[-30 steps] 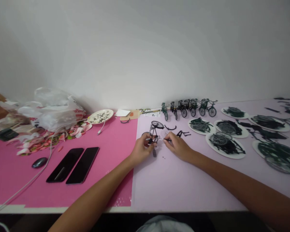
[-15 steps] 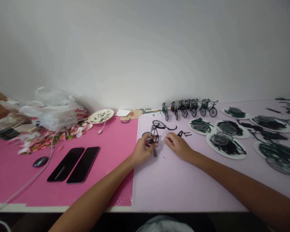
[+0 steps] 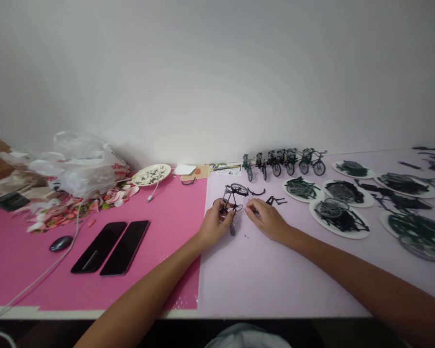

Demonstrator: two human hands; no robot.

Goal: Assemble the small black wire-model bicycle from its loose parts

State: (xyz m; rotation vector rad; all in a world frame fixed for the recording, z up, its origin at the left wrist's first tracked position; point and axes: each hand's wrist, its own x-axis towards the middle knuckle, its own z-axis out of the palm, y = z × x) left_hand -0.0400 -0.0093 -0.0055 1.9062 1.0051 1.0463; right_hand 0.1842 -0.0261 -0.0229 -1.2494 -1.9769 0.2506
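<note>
My left hand [image 3: 214, 223] is closed around a black miniature bicycle [image 3: 232, 198], gripping it low near a wheel, which its fingers partly cover. The bicycle is tilted, with its other wheel raised toward the wall. My right hand [image 3: 263, 217] pinches a thin tool with a silvery shaft [image 3: 243, 208], which points left at the bicycle's frame; whether the tip touches cannot be made out. A curved black part [image 3: 256, 192] lies just behind my right hand. Beside that hand is a black forked part [image 3: 276, 200]. Tiny dark bits [image 3: 246, 237] rest on the table in front.
Several finished miniature bicycles [image 3: 290, 162] stand along the wall. White plates [image 3: 362, 236] of wheels and dark parts fill the right side. On the left are two black phones [image 3: 125, 247], a computer mouse [image 3: 60, 243], a white cable [image 3: 76, 227], plastic bags [image 3: 83, 164] and a cream plate [image 3: 166, 167].
The raised wheel has shifted slightly to the right and down as the bicycle turns a little in my left hand. My right hand has moved only slightly, still holding the thin tool.
</note>
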